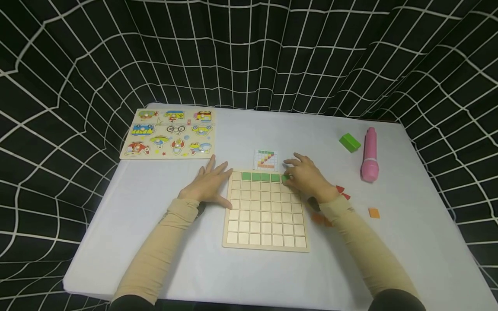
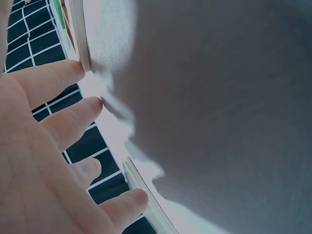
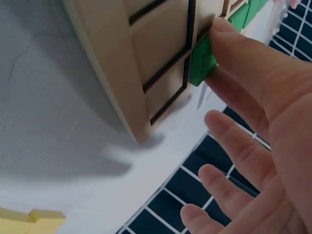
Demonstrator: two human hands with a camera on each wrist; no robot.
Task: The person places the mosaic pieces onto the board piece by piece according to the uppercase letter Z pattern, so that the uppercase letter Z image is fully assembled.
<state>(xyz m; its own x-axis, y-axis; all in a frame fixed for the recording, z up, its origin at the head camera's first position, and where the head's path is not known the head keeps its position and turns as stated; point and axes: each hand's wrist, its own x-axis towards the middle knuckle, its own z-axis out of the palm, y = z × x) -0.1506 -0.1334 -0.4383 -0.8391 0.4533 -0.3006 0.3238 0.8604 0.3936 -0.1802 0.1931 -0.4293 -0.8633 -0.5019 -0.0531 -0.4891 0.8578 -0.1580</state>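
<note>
A square wooden grid board (image 1: 264, 216) lies on the white table, with several green tiles (image 1: 266, 177) side by side in its top row; the row's leftmost cell is bare. My right hand (image 1: 307, 177) pinches one green tile (image 3: 202, 63) between thumb and index finger at the top row, its other fingers spread. My left hand (image 1: 208, 181) rests along the board's left edge, fingers straight and spread, thumb at the rim. In the left wrist view a fingertip touches the board's edge (image 2: 80, 39). Beyond the board lies a printed pattern card (image 1: 266, 160).
A vehicle peg puzzle (image 1: 167, 134) lies back left. Toward the right are a green block (image 1: 350, 142), a pink microphone-shaped object (image 1: 370, 155), red pieces (image 1: 340, 189) and an orange square tile (image 1: 374, 213). More orange pieces (image 1: 317, 219) lie partly under my right forearm.
</note>
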